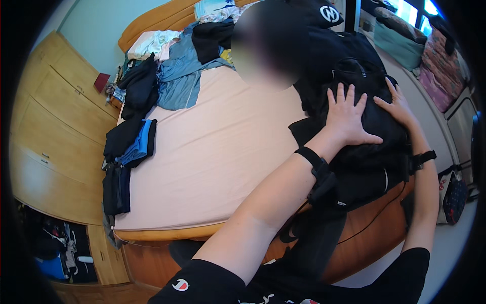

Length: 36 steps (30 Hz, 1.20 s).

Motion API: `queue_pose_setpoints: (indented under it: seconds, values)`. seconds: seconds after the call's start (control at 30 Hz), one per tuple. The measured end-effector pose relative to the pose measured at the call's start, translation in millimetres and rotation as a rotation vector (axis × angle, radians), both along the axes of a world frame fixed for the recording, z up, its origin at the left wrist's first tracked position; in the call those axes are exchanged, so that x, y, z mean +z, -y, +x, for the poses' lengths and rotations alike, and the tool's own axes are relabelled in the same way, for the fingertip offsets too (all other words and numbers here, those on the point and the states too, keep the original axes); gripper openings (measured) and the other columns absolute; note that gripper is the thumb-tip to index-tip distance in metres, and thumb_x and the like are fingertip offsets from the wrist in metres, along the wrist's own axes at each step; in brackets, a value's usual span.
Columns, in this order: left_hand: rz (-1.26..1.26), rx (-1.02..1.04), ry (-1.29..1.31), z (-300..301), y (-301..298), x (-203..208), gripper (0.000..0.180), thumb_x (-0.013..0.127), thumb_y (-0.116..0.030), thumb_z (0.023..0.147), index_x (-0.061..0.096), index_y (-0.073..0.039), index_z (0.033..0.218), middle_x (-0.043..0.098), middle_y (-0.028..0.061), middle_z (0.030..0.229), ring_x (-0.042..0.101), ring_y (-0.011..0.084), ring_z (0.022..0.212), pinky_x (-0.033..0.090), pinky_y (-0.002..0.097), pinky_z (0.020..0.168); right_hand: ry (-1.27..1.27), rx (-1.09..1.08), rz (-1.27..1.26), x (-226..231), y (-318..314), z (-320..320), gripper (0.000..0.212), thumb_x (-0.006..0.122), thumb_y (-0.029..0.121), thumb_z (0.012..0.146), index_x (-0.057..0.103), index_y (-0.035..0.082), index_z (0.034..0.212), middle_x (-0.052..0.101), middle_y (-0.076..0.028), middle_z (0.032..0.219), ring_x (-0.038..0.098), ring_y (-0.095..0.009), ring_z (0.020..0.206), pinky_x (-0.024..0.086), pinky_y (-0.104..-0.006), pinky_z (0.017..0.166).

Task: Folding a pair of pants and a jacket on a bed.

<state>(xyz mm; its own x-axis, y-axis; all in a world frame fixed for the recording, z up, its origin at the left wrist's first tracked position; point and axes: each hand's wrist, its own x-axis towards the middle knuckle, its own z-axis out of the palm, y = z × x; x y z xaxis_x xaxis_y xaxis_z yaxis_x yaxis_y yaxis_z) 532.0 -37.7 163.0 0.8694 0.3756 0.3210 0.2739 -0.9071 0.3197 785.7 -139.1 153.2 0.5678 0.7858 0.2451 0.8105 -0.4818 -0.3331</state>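
A black jacket (pixel 359 167) with a zip lies spread along the right side of the bed. My left hand (pixel 349 116) rests flat on it with the fingers spread. Just to the right, my right hand (pixel 398 105) also lies on the black cloth, its fingers apart and its thumb pointing left. Neither hand grips anything. Black straps with small devices sit round both my forearms. A blurred round patch covers part of the scene beyond my left hand and hides what is there.
The bed has a pale pink sheet (pixel 187 162). Folded dark clothes (pixel 117 187) line its left edge, and blue-grey garments (pixel 179 83) lie toward the headboard (pixel 147 25). Wooden cabinets (pixel 61 111) stand at the left. A cable (pixel 374 218) hangs below my right forearm.
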Motion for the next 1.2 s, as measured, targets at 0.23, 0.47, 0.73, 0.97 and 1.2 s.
queue_pose_setpoints:
  seconds: [0.23, 0.47, 0.73, 0.97, 1.2]
  values:
    - [-0.087, -0.005, 0.067, 0.1, -5.2, -22.8, 0.122, 0.062, -0.086, 0.060, 0.035, -0.009, 0.151, 0.020, 0.0266, 0.158, 0.009, 0.0456, 0.148, 0.004, 0.0597, 0.118, 0.044, -0.022, -0.034, -6.9, -6.1, -11.3, 0.103, 0.071, 0.068, 0.073, 0.027, 0.025, 0.155, 0.028, -0.035, 0.151, 0.029, -0.048, 0.141, 0.030, -0.0510, 0.113]
    - [-0.036, -0.019, 0.041, -28.2, -6.8, -20.9, 0.099, 0.055, -0.074, 0.079, 0.036, -0.009, 0.151, 0.022, 0.0242, 0.158, 0.012, 0.0414, 0.148, 0.007, 0.0566, 0.119, 0.026, -0.069, -0.170, 5.3, -11.8, -26.6, 0.107, 0.066, 0.074, 0.073, 0.021, 0.024, 0.157, 0.022, -0.035, 0.153, 0.026, -0.048, 0.142, 0.029, -0.0499, 0.115]
    - [-0.109, 0.017, -0.352, -280.8, -20.4, -89.2, 0.079, 0.053, -0.050, 0.094, 0.027, -0.001, 0.150, 0.024, 0.0287, 0.155, 0.023, 0.0458, 0.144, 0.026, 0.0545, 0.114, 0.199, -0.256, -0.400, 44.8, -6.9, -59.5, 0.102, 0.049, 0.081, 0.079, 0.021, 0.022, 0.157, 0.030, -0.028, 0.154, 0.030, -0.041, 0.144, 0.029, -0.0526, 0.114]
    - [-0.236, 0.696, -0.536, -545.7, -30.8, -154.3, 0.086, 0.044, -0.065, 0.093, 0.024, -0.009, 0.155, 0.015, 0.0212, 0.161, 0.010, 0.0385, 0.150, 0.010, 0.0554, 0.119, 0.573, 0.132, 0.049, 117.1, -39.1, -169.7, 0.060, 0.072, 0.027, 0.084, 0.050, 0.006, 0.136, 0.061, -0.018, 0.123, 0.057, -0.036, 0.117, 0.042, -0.0446, 0.101]
    - [-0.278, 0.851, -0.410, -581.2, -31.9, -167.8, 0.093, 0.046, -0.068, 0.089, 0.020, -0.008, 0.156, 0.013, 0.0235, 0.161, 0.008, 0.0404, 0.150, 0.005, 0.0538, 0.119, 0.623, 0.641, -0.132, 115.3, -112.0, -344.8, 0.039, 0.073, 0.031, 0.080, 0.063, 0.006, 0.108, 0.069, -0.016, 0.094, 0.066, -0.034, 0.095, 0.048, -0.0448, 0.086]
